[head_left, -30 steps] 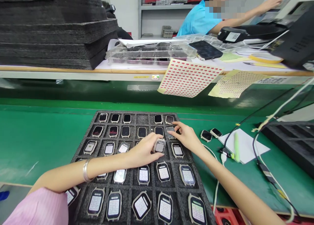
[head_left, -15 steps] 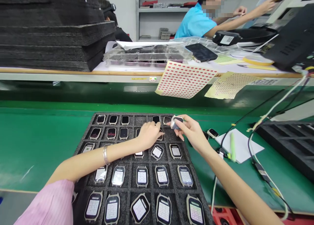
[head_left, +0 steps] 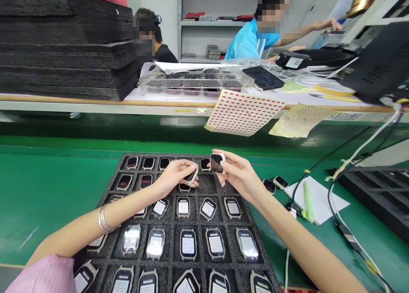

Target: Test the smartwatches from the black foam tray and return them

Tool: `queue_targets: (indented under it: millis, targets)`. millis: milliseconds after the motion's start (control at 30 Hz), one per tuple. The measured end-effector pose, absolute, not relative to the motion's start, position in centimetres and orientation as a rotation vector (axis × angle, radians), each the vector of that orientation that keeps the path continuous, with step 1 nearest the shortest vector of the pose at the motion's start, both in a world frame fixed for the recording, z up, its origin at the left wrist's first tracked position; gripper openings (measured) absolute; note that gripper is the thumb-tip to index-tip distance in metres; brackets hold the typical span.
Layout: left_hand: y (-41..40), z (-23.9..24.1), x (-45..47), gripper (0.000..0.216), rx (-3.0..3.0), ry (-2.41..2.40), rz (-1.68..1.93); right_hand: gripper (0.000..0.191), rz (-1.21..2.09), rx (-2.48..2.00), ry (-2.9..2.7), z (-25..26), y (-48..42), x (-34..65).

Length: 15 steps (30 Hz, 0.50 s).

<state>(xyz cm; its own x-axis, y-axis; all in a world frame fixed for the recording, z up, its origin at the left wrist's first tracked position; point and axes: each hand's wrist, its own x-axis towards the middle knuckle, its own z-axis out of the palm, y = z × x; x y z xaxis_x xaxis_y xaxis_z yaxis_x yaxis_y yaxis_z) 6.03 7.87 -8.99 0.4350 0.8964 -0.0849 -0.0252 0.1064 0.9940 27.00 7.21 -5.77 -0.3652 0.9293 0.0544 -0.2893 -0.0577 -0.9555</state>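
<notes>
A black foam tray lies on the green belt, its pockets filled with several small watch bodies, some with lit screens, some dark. My left hand is lifted above the tray's far rows, its fingers pinched on a dark-screened watch body. My right hand is raised beside it and grips another dark-screened watch body between thumb and fingertips. Both pieces are clear of the tray pockets.
Two loose watch bodies lie right of the tray by a white paper with a green pen and cables. A second black tray is far right. Foam stacks, clear trays, sticker sheets and two other people are behind.
My left hand put down a lit watch body, reached to the far rows and lifted a dark one. My right hand picked up a dark watch body and raised it.
</notes>
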Motion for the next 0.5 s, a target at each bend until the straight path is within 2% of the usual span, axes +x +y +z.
queue_targets:
  millis: [200, 400, 500]
  targets:
    - [7.3, -8.3, 5.2, 0.046, 1.112, 0.879, 0.885, 0.040, 1.770, -0.711, -1.231, -6.3, 7.9, 26.0]
    - [7.0, -8.7, 4.7, 0.031, 1.367, 1.018, 0.787, 0.044, 1.859, -0.698, -1.182, -8.0, 7.9, 25.7]
    - [6.7, -9.3, 4.5, 0.032, 1.618, 1.068, 0.859, 0.043, 1.895, -0.689, -1.147, -8.9, 7.5, 25.7]
